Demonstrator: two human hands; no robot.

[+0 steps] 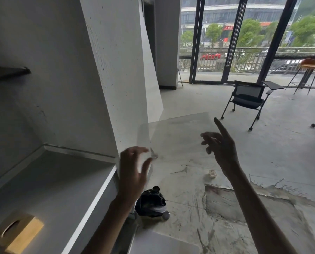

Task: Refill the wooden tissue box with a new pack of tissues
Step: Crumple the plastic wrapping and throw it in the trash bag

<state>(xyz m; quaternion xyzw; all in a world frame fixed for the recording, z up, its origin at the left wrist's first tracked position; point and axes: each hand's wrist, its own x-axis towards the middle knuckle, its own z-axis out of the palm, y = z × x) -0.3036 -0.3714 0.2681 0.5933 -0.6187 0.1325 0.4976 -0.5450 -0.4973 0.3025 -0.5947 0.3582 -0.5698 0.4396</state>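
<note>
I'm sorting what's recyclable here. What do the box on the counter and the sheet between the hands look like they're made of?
The tissue box looks like light, matte wood: tan colour, an oval slot in its top. The sheet looks like thin clear plastic film, since the floor shows through it; probably packaging, though I can't confirm. The left hand is blurred at its edge.

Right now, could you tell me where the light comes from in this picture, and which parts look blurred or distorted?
In the head view, daylight enters through the windows at the far right, so both hands read as dark shapes against it; the left hand is motion-blurred at its fingers; the wooden tissue box at the lower left is soft; the wide lens tilts the pillar.
</note>
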